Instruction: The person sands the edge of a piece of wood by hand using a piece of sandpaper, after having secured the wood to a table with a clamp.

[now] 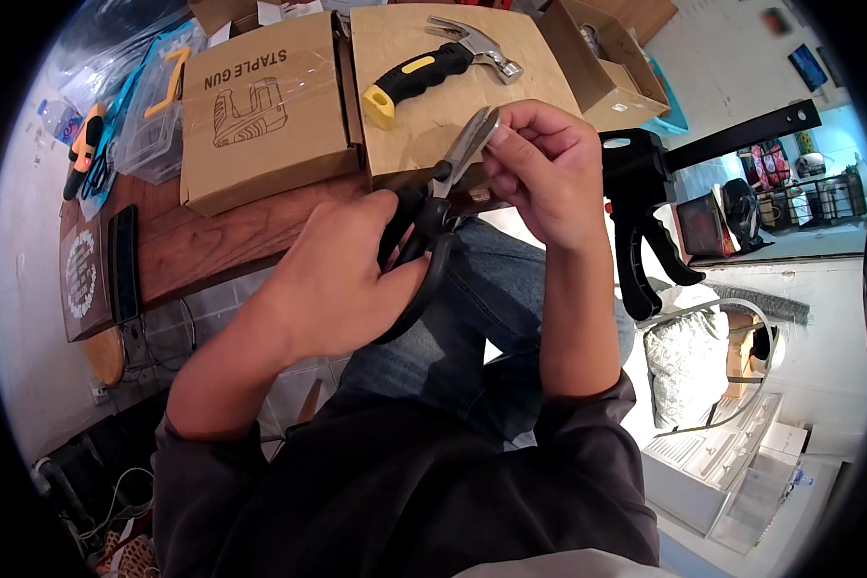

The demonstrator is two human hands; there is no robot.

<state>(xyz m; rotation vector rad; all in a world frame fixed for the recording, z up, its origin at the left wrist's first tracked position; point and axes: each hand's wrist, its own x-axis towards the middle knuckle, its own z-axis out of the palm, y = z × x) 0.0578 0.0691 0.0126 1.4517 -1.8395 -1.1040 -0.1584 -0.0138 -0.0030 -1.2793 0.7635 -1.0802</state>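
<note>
My left hand (342, 260) is closed around the black handles of a pair of scissors (432, 217), over my lap. The blades point up and to the right, past the table's near edge. At their tips my right hand (547, 164) is closed in a pinch, thumb and forefinger against the metal. Anything small between those fingers is too hidden to make out. Just beyond the blades, a claw hammer (443, 69) with a black and yellow grip lies on a light wooden board (539, 67).
Left of the board sits a cardboard box (260, 116) on the brown wooden table (212, 246). A black bar clamp (641, 193) stands at the board's right edge. Further out are an open carton (607, 82), a clear plastic case (154, 116) and a dark phone-like slab (123, 265).
</note>
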